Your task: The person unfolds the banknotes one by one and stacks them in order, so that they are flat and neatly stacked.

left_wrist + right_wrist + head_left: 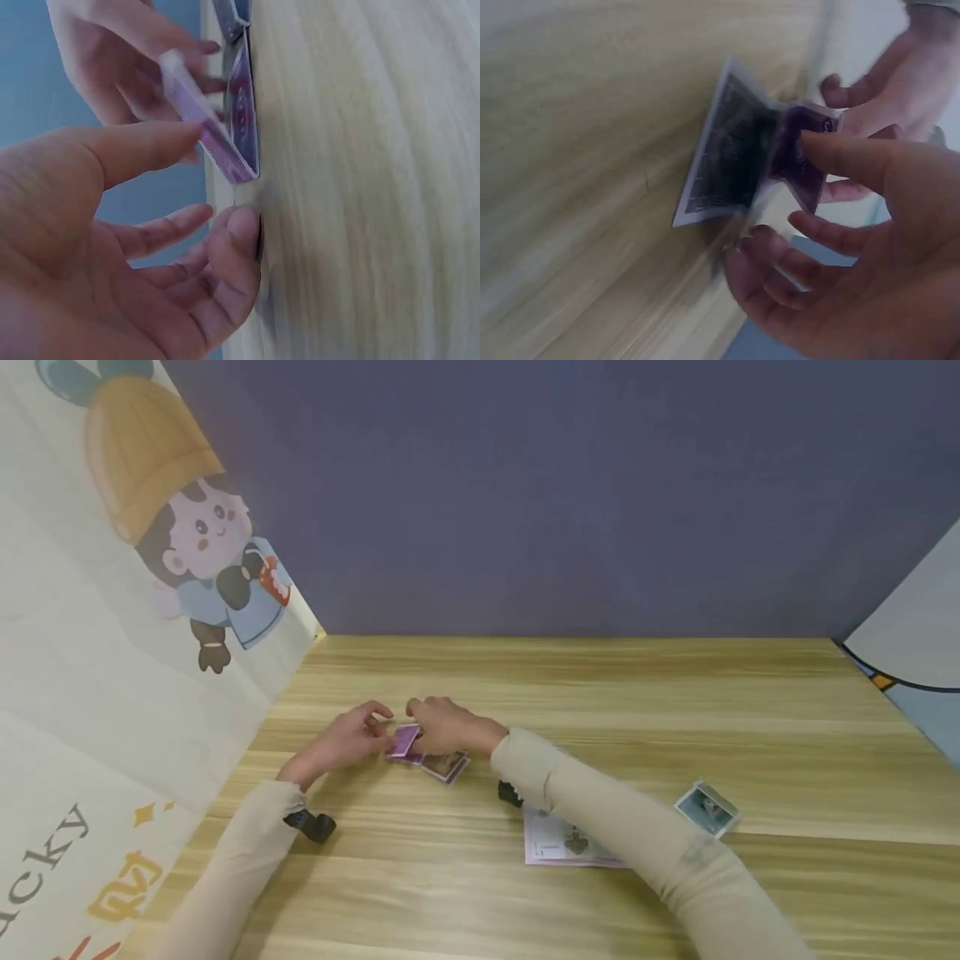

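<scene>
A small folded printed sheet (406,740) lies on the wooden table, with purple panels and a brownish picture panel (446,763). One purple panel (206,135) stands tilted up from its fold. My left hand (348,739) is at the sheet's left end, its thumb at the outer side of the raised panel and its other fingers loosely bent by the tabletop. From the right, my right hand (448,727) reaches over the sheet. Its thumb overlaps the purple panel (799,161) in the right wrist view, the other fingers loosely bent below it.
A larger white sheet with a purple edge (551,843) and a clover print lies partly under my right forearm. Farther right is a small picture card (707,810). A dark blue panel (570,502) rises behind the table, and a printed white wall (97,635) stands left.
</scene>
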### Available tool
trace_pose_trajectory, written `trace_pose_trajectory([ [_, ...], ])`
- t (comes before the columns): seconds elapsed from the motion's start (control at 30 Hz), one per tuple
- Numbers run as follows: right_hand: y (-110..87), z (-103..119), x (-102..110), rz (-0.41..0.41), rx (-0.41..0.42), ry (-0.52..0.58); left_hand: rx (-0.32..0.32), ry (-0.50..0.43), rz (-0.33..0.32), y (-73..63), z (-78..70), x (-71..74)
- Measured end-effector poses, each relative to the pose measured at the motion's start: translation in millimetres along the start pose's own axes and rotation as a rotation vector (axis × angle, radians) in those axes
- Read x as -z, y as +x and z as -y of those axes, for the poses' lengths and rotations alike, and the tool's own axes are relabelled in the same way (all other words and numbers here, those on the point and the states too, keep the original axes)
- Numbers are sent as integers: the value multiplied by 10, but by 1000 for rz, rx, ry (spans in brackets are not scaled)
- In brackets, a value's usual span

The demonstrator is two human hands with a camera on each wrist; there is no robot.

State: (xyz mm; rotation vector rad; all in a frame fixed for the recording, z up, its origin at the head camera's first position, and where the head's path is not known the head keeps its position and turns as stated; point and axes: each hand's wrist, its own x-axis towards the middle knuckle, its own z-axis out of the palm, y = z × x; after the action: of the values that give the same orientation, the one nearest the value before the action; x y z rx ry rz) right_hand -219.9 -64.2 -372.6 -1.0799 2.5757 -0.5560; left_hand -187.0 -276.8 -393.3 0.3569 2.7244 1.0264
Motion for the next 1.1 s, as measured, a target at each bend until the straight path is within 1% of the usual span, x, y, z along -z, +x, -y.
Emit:
trace_pose_trajectory([
  [0.07, 56, 20, -13, 39, 24, -48, -7, 63, -14, 18, -35, -43],
  [0.13, 104, 25, -6, 64, 54, -62, -19, 109, -10, 29, -68, -82],
  [0.23, 145, 28, 14, 88, 88, -32, -17, 134, -13, 33, -114, -124],
  [0.3, 158, 32, 13, 91, 92, -16, -14, 136, -20, 29, -132, -135],
  [0.4, 163, 39, -12, 73, 76, -13, -3, 116, -33, 22, -141, -136],
  [0.43, 189, 16, -51, 59, 79, -15, -3, 110, -30, 18, -141, -133],
  [0.5, 179, 27, -75, 52, 57, -23, 1, 101, -19, 8, -135, -131],
  [0.63, 156, 67, -115, 58, 50, -28, 22, 74, -15, -31, -114, -129],
  [0.67, 126, 111, -92, 69, 37, -25, 28, 63, -18, -46, -108, -127],
  [0.8, 115, 211, -111, 92, 17, -23, 41, 43, -26, -107, -86, -107],
  [0.93, 100, 311, -148, 125, -33, -10, 19, 15, -1, -160, -68, -86],
  [1.07, 115, 338, -178, 129, -64, -2, -19, -45, 28, -186, -53, -95],
  [1.1, 122, 330, -181, 123, -59, -7, -27, -58, 33, -192, -53, -100],
])
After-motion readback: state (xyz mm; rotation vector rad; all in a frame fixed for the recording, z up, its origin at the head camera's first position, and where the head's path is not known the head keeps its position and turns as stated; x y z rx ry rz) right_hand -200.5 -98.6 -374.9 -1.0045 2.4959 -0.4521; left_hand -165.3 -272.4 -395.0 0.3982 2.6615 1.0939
